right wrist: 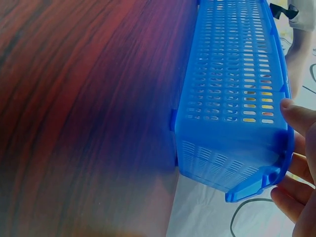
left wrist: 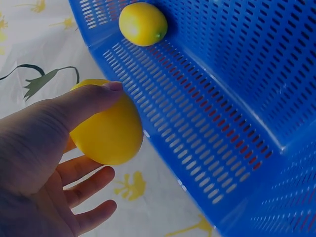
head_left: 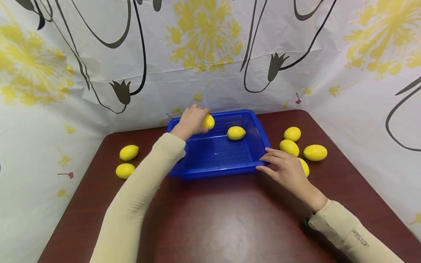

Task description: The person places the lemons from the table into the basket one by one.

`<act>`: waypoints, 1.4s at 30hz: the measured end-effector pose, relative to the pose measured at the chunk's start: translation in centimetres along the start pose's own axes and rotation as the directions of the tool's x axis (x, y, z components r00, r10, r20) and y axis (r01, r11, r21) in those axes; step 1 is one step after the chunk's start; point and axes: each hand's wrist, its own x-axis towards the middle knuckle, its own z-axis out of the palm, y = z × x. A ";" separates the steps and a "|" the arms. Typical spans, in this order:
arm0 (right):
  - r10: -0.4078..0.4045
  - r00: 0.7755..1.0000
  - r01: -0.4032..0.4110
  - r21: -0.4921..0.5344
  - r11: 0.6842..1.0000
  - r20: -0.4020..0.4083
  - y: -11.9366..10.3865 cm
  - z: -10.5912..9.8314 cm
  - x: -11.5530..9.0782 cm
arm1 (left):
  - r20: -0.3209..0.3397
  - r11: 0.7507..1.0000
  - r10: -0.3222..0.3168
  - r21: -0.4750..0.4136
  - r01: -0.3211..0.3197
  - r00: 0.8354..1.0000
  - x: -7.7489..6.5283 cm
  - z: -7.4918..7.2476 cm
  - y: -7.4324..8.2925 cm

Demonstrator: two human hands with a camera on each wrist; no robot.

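Observation:
In the head view my left hand (head_left: 193, 120) grips a yellow lemon (head_left: 209, 122) over the back left part of a blue perforated plastic basket (head_left: 213, 170). The left wrist view shows the thumb across this lemon (left wrist: 109, 132), while the other fingers spread below it. A second lemon (head_left: 236, 133) lies on the basket floor near the back wall. My right hand (head_left: 287, 171) holds the basket's front right corner, thumb outside the front wall and fingers along the rim. From the right wrist view, the thumb touches the rim of the basket (right wrist: 232, 138).
Two lemons (head_left: 129, 152) lie on the dark red-brown table (head_left: 217, 219) left of the basket. Several more lemons (head_left: 315, 152) sit to its right, one partly behind my right hand. A white floral-patterned sheet (head_left: 204, 87) stands behind and along both sides.

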 end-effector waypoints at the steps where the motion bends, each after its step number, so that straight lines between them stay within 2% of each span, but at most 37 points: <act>1: -0.003 1.000 0.003 0.002 1.000 -0.006 0.0 0.0 0.0 | 0.002 1.000 0.003 -0.007 -0.003 1.000 0.1 0.1 0.1; 7: -0.029 0.999 0.029 0.008 1.000 -0.041 0.1 0.1 0.1 | 0.033 1.000 0.012 -0.022 -0.012 0.999 1.0 0.9 1.0; 16: -0.022 1.000 0.022 -0.005 1.000 -0.002 0.2 -0.1 0.1 | 0.040 0.999 0.030 -0.033 -0.029 0.999 1.5 2.2 2.0; 22: -0.050 0.999 0.050 0.010 0.999 -0.011 0.0 -0.1 0.2 | 0.056 0.999 0.026 -0.029 -0.024 0.998 1.7 3.0 2.4; 29: -0.046 0.999 0.046 0.013 0.999 -0.010 -0.1 -0.2 0.1 | 0.071 0.999 0.036 -0.024 -0.034 0.997 2.1 3.9 2.8; 42: -0.035 0.999 0.035 0.013 0.999 -0.005 -0.1 -0.3 -0.4 | 0.138 0.998 0.062 -0.001 -0.062 0.989 2.8 5.7 3.5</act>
